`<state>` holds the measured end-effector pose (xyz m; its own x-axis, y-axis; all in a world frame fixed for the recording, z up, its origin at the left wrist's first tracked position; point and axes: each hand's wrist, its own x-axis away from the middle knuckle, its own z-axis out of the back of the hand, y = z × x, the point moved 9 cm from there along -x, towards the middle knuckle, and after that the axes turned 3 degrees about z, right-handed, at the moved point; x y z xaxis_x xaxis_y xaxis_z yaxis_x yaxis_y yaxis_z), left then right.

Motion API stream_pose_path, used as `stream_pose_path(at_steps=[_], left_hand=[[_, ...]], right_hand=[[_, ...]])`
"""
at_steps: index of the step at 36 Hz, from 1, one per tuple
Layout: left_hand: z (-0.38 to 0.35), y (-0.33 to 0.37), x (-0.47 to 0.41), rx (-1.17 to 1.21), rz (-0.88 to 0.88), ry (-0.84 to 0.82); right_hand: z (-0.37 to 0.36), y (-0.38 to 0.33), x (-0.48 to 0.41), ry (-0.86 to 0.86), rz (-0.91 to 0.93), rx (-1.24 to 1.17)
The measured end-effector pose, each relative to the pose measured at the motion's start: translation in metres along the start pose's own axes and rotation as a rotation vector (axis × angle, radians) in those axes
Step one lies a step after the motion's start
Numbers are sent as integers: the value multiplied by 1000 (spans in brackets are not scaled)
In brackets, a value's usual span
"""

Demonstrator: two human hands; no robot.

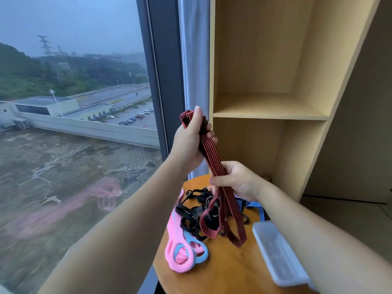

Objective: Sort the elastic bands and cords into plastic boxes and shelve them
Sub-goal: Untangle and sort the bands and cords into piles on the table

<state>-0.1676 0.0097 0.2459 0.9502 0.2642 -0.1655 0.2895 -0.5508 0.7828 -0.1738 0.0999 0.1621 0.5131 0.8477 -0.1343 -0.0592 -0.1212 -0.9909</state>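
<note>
Box at 5 o'clock on the table is partly hidden by the right forearm. Left hand clenches the red band's folded top. Right hand, at its 5 o'clock, grips lower, and the blurred loops dangle toward 6 o'clock.

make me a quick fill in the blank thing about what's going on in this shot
Both hands grip a black band striped in ___. The left hand holds it ___ than the right hand. On the table, the pink loops overlap loops coloured ___.
Missing words: red; higher; blue.
</note>
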Motion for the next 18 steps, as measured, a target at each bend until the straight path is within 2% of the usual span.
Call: stream_pose_path(at_steps=[6, 13, 18], left_hand=[[37, 3, -9, 26, -30, 128], [80, -7, -11, -2, -8, 307], [108, -21, -9, -74, 76, 395]], right_hand=[[7, 3, 13, 24, -12, -26], [30, 11, 24, 41, -100, 190], [46, -1, 23, 97, -74, 368]])
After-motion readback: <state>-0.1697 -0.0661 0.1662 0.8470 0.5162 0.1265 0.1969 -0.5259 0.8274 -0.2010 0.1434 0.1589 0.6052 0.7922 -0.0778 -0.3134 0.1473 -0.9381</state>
